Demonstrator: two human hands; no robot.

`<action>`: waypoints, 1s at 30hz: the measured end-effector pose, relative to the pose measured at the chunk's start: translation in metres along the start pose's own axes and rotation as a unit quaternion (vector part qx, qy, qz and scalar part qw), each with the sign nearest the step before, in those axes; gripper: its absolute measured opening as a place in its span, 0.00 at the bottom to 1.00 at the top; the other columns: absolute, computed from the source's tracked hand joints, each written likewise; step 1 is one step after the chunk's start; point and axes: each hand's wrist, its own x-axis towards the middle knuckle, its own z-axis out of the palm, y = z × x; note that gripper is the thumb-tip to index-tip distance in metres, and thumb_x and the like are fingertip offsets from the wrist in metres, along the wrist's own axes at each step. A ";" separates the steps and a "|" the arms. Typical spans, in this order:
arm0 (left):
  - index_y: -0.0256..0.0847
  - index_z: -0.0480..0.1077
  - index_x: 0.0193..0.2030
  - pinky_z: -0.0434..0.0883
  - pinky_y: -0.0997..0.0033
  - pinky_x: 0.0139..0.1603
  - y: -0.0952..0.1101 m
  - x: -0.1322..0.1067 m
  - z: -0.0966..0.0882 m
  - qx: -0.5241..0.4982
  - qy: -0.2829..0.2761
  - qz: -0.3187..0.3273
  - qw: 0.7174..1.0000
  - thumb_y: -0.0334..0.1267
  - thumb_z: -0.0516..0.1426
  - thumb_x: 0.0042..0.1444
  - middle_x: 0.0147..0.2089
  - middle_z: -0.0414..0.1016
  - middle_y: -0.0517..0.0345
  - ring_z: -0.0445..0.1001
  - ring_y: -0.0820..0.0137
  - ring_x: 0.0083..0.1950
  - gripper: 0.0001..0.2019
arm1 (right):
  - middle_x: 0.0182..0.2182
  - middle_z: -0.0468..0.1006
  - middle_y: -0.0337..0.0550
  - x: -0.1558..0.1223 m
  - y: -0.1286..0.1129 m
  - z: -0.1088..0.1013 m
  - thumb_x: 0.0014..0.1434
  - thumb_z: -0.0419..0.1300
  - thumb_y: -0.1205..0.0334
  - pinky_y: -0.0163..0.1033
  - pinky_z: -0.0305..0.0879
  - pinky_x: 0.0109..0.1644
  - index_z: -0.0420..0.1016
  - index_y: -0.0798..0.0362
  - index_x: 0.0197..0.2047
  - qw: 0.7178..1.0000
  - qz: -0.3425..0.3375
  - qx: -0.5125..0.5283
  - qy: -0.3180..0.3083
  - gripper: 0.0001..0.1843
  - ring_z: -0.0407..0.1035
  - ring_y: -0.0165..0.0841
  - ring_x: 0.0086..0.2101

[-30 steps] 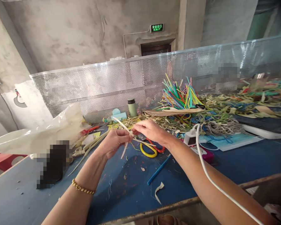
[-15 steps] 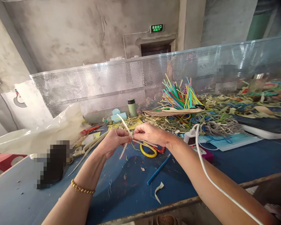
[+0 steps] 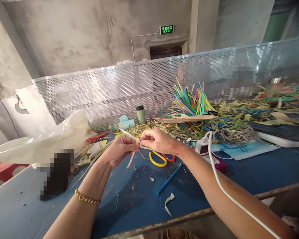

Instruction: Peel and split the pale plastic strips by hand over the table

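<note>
Two hands at once, at centre of frame: pinching pale strips [image 3: 126, 133] above the blue table [image 3: 129, 209], using left hand [image 3: 121, 149] on the left side of the crossing and right hand [image 3: 156, 141] on the right side. Compared with half a second ago, holding the upper free end lower and flatter, aiming it toward the upper left at a less steep angle; also covering more of the ends on the right, leaving only a short length showing beneath the right hand. Leaving the lower free end almost unchanged, pointing it down and slightly left. Judging by this, probably re-laying or drawing in one strip at the crossing while steadying the others; not identifying the moving strip, owing to fingertips hiding the join.

Regarding position: keeping the crossing directly between the two sets of fingertips, touching both, apparently clear of the table surface. Closing left thumb and fingers on the strips; closing right thumb and fingertips together at the same spot, apparently gripping also, without showing the full contact.

Near the work, noting a yellow handle loop [image 3: 158, 162] and a red handle loop [image 3: 173, 159] below the right hand, a blue rod [image 3: 169, 180] lower, right of centre, and a curled offcut [image 3: 169, 198] toward the bottom of the frame. Farther back, noting a green bottle [image 3: 141, 115] and a bundle of coloured strips [image 3: 193, 102] at upper right of centre, both well apart from the fingertips
</note>
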 end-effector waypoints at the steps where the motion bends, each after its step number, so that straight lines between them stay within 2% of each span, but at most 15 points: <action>1: 0.35 0.75 0.20 0.58 0.74 0.25 0.000 0.000 0.000 -0.003 -0.001 0.000 1.000 0.38 0.67 0.43 0.21 0.70 0.58 0.62 0.77 0.23 0.09 | 0.25 0.73 0.39 0.001 0.001 0.001 0.55 0.59 0.69 0.33 0.58 0.30 0.74 0.59 0.31 1.000 0.000 0.015 0.004 0.03 0.63 0.27 0.26; 4: 0.35 0.76 0.21 0.59 0.74 0.25 0.001 -0.001 0.000 -0.017 -0.011 -0.010 1.000 0.37 0.67 0.43 0.22 0.71 0.57 0.63 0.77 0.24 0.08 | 0.24 0.73 0.38 0.002 0.004 0.003 0.52 0.60 0.69 0.32 0.59 0.29 0.73 0.58 0.31 0.999 0.002 0.045 0.012 0.01 0.63 0.26 0.25; 11: 0.33 0.78 0.25 0.62 0.75 0.26 0.001 -0.001 -0.005 -0.064 -0.029 -0.037 0.997 0.35 0.70 0.41 0.24 0.75 0.54 0.67 0.77 0.25 0.08 | 0.17 0.60 0.30 0.001 -0.001 0.002 0.53 0.62 0.66 0.31 0.46 0.23 0.75 0.58 0.31 0.998 0.031 0.045 0.018 0.04 0.51 0.23 0.20; 19: 0.34 0.80 0.24 0.62 0.76 0.25 -0.002 0.001 -0.006 -0.051 -0.011 -0.026 0.998 0.35 0.69 0.41 0.24 0.76 0.54 0.67 0.78 0.23 0.06 | 0.17 0.59 0.30 0.001 -0.001 0.004 0.56 0.62 0.62 0.33 0.45 0.24 0.74 0.58 0.28 0.999 0.044 -0.001 0.030 0.09 0.50 0.23 0.21; 23: 0.34 0.80 0.24 0.61 0.76 0.25 -0.003 0.000 -0.004 -0.036 -0.004 -0.010 0.999 0.34 0.69 0.41 0.23 0.75 0.54 0.66 0.78 0.23 0.05 | 0.17 0.57 0.29 0.001 -0.004 0.003 0.56 0.63 0.62 0.34 0.45 0.25 0.75 0.57 0.31 0.998 0.036 -0.037 0.038 0.07 0.50 0.24 0.21; 26: 0.33 0.80 0.25 0.61 0.76 0.25 -0.003 0.000 -0.003 -0.037 -0.003 -0.004 0.999 0.34 0.69 0.41 0.23 0.75 0.55 0.65 0.78 0.24 0.05 | 0.17 0.55 0.28 0.001 -0.005 0.003 0.56 0.64 0.64 0.35 0.44 0.25 0.76 0.57 0.35 0.998 0.023 -0.037 0.041 0.05 0.48 0.24 0.20; 30: 0.32 0.80 0.28 0.61 0.76 0.26 -0.002 0.001 -0.004 -0.050 -0.006 -0.004 0.999 0.34 0.70 0.41 0.24 0.75 0.55 0.66 0.77 0.25 0.08 | 0.16 0.52 0.28 0.000 -0.004 0.003 0.57 0.63 0.64 0.35 0.41 0.25 0.77 0.57 0.34 0.999 0.016 -0.019 0.039 0.05 0.46 0.23 0.20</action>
